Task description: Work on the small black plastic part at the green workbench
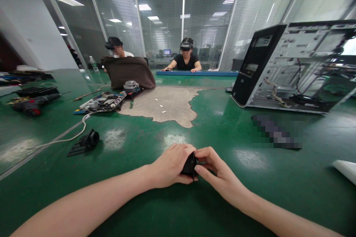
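Close in front of me, my left hand (171, 164) is wrapped round a small black part (190, 166) with a flat, flange-like rim; its exact kind does not show. From the other side, my right hand (217, 168) pinches the same part between thumb and fingers. My fingers cover much of it. Both hands are low over the green table (133, 177). Further left lies a black plastic piece (90, 139) with a round ring and flat slotted prongs.
An opened computer tower (258, 66) stands at right. Left are a circuit board (102, 102), a white cable (83, 127) and a power drill (35, 105). A brown backrest (126, 72) rises behind. Two people (186, 59) sit across the table. A blurred-out dark object (274, 131) lies right.
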Demonstrator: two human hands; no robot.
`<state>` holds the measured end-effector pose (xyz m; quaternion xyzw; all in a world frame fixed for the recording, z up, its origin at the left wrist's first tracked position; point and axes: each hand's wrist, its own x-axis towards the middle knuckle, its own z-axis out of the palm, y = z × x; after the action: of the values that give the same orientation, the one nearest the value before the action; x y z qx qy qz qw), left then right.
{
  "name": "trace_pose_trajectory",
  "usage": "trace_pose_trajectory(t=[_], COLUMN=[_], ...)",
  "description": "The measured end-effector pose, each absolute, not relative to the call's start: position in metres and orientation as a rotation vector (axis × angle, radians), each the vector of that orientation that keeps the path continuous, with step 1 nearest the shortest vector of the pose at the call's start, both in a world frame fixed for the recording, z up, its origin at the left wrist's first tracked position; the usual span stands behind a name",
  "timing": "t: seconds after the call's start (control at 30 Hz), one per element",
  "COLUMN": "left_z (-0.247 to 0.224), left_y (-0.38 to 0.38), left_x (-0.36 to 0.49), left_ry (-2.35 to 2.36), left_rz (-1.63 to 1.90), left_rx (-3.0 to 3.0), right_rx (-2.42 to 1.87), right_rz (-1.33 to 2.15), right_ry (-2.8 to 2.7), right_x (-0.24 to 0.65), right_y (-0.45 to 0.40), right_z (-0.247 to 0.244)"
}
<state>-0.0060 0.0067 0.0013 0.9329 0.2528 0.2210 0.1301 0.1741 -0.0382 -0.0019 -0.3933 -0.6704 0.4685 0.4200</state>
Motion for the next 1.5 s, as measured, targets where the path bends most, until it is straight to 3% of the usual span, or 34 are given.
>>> trace_pose_trajectory(t=[1.5], left_z=[-0.003], left_y=[0.016], left_x=[-0.01], left_ry=[0.702], left_rz=[0.71], left_rx=[2.677], right_rx=[-0.937], right_rz=[1.149], right_ry=[-1.813], right_x=[0.178], right_y=[-0.027], right_z=[-0.001])
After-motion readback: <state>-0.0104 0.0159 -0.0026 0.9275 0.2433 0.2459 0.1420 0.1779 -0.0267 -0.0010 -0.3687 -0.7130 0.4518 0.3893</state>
